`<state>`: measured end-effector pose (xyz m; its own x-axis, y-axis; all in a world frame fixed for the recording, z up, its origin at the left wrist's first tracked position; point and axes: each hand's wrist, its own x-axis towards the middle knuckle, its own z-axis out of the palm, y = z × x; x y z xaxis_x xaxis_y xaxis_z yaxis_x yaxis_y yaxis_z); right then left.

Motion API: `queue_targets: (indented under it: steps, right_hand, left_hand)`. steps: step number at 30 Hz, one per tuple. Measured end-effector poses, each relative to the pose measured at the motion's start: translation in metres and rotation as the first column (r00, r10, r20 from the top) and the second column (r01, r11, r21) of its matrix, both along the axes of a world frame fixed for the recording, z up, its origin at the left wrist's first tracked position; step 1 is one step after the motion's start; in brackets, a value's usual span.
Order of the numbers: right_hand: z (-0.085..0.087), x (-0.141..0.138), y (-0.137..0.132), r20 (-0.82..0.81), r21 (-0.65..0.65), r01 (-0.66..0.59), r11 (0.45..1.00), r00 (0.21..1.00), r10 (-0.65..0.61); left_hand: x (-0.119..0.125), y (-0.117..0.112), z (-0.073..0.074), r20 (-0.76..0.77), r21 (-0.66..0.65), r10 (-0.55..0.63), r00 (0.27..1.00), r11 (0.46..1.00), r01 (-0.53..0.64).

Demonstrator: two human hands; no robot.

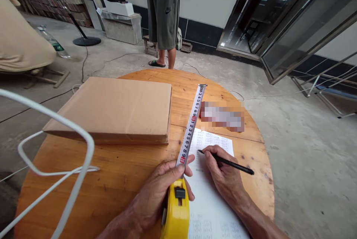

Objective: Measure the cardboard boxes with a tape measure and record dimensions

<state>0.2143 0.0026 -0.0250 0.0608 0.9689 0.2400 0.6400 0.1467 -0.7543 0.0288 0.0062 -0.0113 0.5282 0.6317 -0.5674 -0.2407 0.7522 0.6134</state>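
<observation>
Tape measure (180, 214), with a yellow case, is in the left hand (157, 190), above the near part of the bench (119, 175). The left hand grips it, thumb pressed on the blade (191, 129), which runs out toward the far side, past the right edge of the cardboard box. The right hand (224, 174) is closed around a black pen (232, 164), its tip over the written sheet (206, 194); whether it touches the paper I cannot tell. The sheet lies on the bench, partly under both hands. Beyond it, right of the blade, lies a reddish object (221, 116), too blurred to make out. The closed cardboard box (117, 108) lies flat on the bench, left of the blade. White tubing (90, 149) crosses the near left. Past the round wooden bench, a person (164, 8) in grey shorts stands on the concrete floor (306, 149); a plastic bottle (52, 41) is farther left, near a black stand (86, 41).
</observation>
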Motion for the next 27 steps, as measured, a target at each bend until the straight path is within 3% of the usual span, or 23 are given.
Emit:
queue_targets:
  steps: [17,27]
  right_hand:
    - [-0.0011,-0.0009,0.0007,0.048,0.022,-0.048,0.999,0.998,0.047]
    - [-0.0001,0.0007,0.0002,-0.012,-0.011,-0.026,1.0,1.0,0.026]
  left_hand:
    - [-0.0003,-0.0009,-0.0012,-0.013,0.013,-0.01,1.0,1.0,0.01]
    - [0.0004,-0.0002,0.0024,-0.008,0.003,-0.014,1.0,1.0,0.014]
